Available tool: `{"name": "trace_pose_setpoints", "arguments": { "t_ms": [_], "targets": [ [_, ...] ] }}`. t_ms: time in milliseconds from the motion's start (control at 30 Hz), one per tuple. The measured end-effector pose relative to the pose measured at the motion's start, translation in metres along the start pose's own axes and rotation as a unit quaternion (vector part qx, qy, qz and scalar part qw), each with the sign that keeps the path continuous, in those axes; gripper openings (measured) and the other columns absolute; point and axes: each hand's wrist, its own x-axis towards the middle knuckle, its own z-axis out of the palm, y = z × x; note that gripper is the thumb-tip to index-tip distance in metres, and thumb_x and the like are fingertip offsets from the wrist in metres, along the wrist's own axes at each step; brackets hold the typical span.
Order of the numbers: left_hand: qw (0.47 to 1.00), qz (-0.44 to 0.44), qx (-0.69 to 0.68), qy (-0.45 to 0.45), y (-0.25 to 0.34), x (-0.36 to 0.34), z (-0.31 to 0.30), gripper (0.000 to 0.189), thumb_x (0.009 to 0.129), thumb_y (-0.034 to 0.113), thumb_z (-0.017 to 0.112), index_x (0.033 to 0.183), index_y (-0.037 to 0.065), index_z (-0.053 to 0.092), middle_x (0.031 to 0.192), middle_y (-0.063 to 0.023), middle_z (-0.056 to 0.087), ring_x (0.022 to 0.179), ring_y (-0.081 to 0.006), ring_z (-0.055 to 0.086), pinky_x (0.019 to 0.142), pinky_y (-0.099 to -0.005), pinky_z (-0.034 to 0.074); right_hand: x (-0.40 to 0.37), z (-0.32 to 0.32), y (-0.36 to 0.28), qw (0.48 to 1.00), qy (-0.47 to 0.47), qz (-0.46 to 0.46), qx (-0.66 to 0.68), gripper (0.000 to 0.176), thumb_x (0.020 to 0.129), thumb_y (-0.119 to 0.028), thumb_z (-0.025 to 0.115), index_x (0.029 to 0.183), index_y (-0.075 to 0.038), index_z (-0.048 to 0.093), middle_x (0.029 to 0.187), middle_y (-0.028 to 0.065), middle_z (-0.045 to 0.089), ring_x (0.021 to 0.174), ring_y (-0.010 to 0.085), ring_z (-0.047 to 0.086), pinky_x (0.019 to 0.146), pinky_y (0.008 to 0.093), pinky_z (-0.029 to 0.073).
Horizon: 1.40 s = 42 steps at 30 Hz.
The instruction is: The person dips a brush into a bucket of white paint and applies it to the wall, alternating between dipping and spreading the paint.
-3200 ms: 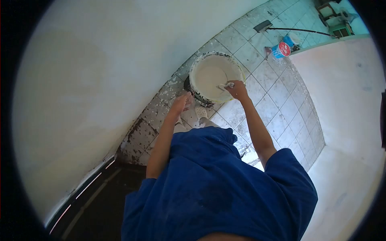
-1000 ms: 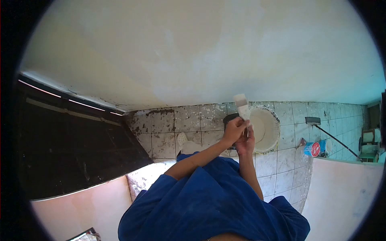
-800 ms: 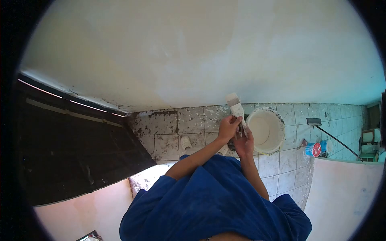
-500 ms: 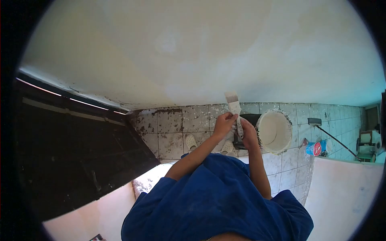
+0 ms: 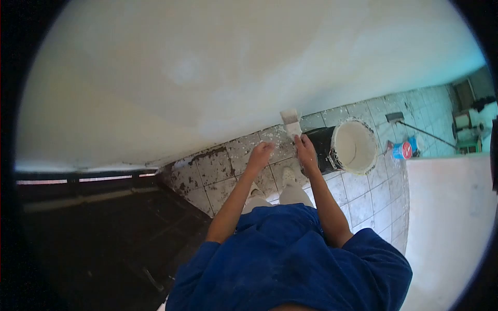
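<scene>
My right hand (image 5: 306, 151) is wrapped round the handle of a wide, flat paintbrush (image 5: 291, 123). Its pale, paint-coated bristles point up toward the pale wall (image 5: 207, 67), just above the floor line. Apart from the brush, to its lower left, is my left hand (image 5: 263, 151) with curled fingers; whatever they hold, if anything, is too small to tell. Just right of my right hand is a large black bucket (image 5: 324, 147), smeared and coated with whitish paint inside and round its rim.
Paint-spattered tiles (image 5: 358, 186) cover the floor, my light shoes (image 5: 289, 176) on them. A dark panel (image 5: 104, 228) lies at the left. Farther right are a blue-and-red tub (image 5: 403, 151) and a long-handled broom or squeegee (image 5: 395, 117). A pale wall (image 5: 451, 207) rises at lower right.
My left hand has come off the paintbrush and moved left. My right hand now has the brush alone, slightly higher and farther left. The view has tilted, showing more of the bucket's side.
</scene>
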Motion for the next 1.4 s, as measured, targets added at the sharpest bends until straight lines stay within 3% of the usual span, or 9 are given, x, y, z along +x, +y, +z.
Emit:
{"name": "trace_pose_setpoints", "arguments": {
  "t_ms": [67, 333, 533, 600, 800, 933, 1100, 1200, 1400],
  "targets": [
    [0.997, 0.046, 0.001, 0.060, -0.010, -0.001, -0.009, 0.038, 0.089, 0.035, 0.056, 0.101, 0.000, 0.061, 0.087, -0.0064, 0.064, 0.076, -0.0146, 0.057, 0.068, -0.0301, 0.046, 0.012, -0.001, -0.023, 1.000, 0.011, -0.019, -0.002, 0.032, 0.092, -0.030, 0.053, 0.096, 0.002, 0.055, 0.067, 0.0074, 0.058, 0.056, 0.0110, 0.051, 0.051, 0.0283, 0.040],
    [0.983, -0.100, -0.094, 0.125, -0.043, -0.020, -0.018, 0.030, 0.091, 0.033, 0.054, 0.098, 0.004, 0.057, 0.095, -0.0038, 0.060, 0.090, -0.0137, 0.055, 0.076, -0.0305, 0.044, 0.112, 0.010, -0.078, 0.993, 0.027, -0.094, 0.061, 0.028, 0.090, -0.027, 0.055, 0.091, 0.001, 0.055, 0.058, 0.0090, 0.056, 0.052, 0.0154, 0.054, 0.049, 0.0319, 0.040],
    [0.966, -0.160, -0.135, 0.152, -0.069, -0.020, -0.004, 0.036, 0.091, 0.037, 0.053, 0.110, 0.008, 0.056, 0.110, -0.0033, 0.059, 0.105, -0.0159, 0.053, 0.085, -0.0319, 0.043, 0.231, 0.050, 0.152, 0.988, 0.073, -0.023, -0.135, 0.030, 0.088, -0.028, 0.057, 0.080, 0.001, 0.055, 0.058, 0.0049, 0.052, 0.045, 0.0141, 0.047, 0.042, 0.0314, 0.037],
    [0.966, -0.147, -0.147, 0.153, -0.074, -0.018, -0.006, 0.034, 0.091, 0.037, 0.053, 0.109, 0.008, 0.056, 0.110, -0.0034, 0.059, 0.106, -0.0158, 0.053, 0.085, -0.0322, 0.042, 0.228, 0.050, 0.154, 0.988, 0.064, -0.017, -0.136, 0.030, 0.088, -0.028, 0.057, 0.079, 0.000, 0.055, 0.058, 0.0045, 0.052, 0.045, 0.0137, 0.047, 0.042, 0.0310, 0.036],
    [0.968, -0.092, -0.143, 0.185, -0.043, -0.015, -0.007, 0.029, 0.090, 0.030, 0.056, 0.105, 0.006, 0.057, 0.103, -0.0039, 0.062, 0.096, -0.0142, 0.058, 0.076, -0.0289, 0.044, 0.109, -0.017, -0.119, 0.993, 0.031, -0.070, 0.090, 0.031, 0.090, -0.029, 0.056, 0.082, 0.002, 0.056, 0.060, 0.0086, 0.057, 0.051, 0.0142, 0.050, 0.047, 0.0308, 0.040],
    [0.962, -0.052, -0.171, 0.207, -0.032, -0.008, -0.007, 0.029, 0.090, 0.030, 0.056, 0.106, 0.005, 0.057, 0.101, -0.0041, 0.061, 0.094, -0.0139, 0.058, 0.075, -0.0278, 0.043, 0.087, -0.024, -0.161, 0.986, 0.023, -0.082, 0.144, 0.033, 0.089, -0.030, 0.055, 0.080, 0.002, 0.056, 0.060, 0.0095, 0.057, 0.050, 0.0175, 0.052, 0.049, 0.0327, 0.041],
    [0.969, -0.092, -0.153, 0.173, -0.063, -0.004, -0.004, 0.036, 0.090, 0.035, 0.055, 0.113, 0.007, 0.055, 0.113, -0.0039, 0.058, 0.104, -0.0153, 0.054, 0.085, -0.0317, 0.041, 0.208, 0.042, 0.078, 0.932, 0.184, -0.229, -0.212, 0.035, 0.087, -0.031, 0.055, 0.081, 0.004, 0.059, 0.062, 0.0172, 0.058, 0.054, 0.0312, 0.056, 0.057, 0.0397, 0.044],
    [0.961, -0.095, -0.168, 0.198, -0.071, -0.008, 0.001, 0.035, 0.089, 0.034, 0.057, 0.110, 0.005, 0.055, 0.105, -0.0046, 0.059, 0.099, -0.0152, 0.055, 0.081, -0.0314, 0.042, 0.226, 0.042, 0.131, 0.973, 0.067, -0.060, -0.214, 0.027, 0.089, -0.025, 0.058, 0.087, 0.001, 0.060, 0.055, 0.0011, 0.050, 0.046, 0.0080, 0.045, 0.041, 0.0258, 0.034],
    [0.954, -0.095, -0.190, 0.209, -0.079, -0.024, 0.007, 0.036, 0.088, 0.034, 0.057, 0.108, 0.003, 0.055, 0.102, -0.0057, 0.060, 0.097, -0.0161, 0.056, 0.079, -0.0314, 0.043, 0.115, 0.007, -0.088, 0.987, 0.006, -0.124, 0.099, 0.025, 0.090, -0.026, 0.059, 0.088, -0.002, 0.057, 0.055, -0.0048, 0.046, 0.045, 0.0032, 0.039, 0.040, 0.0207, 0.031]
  ]
}}
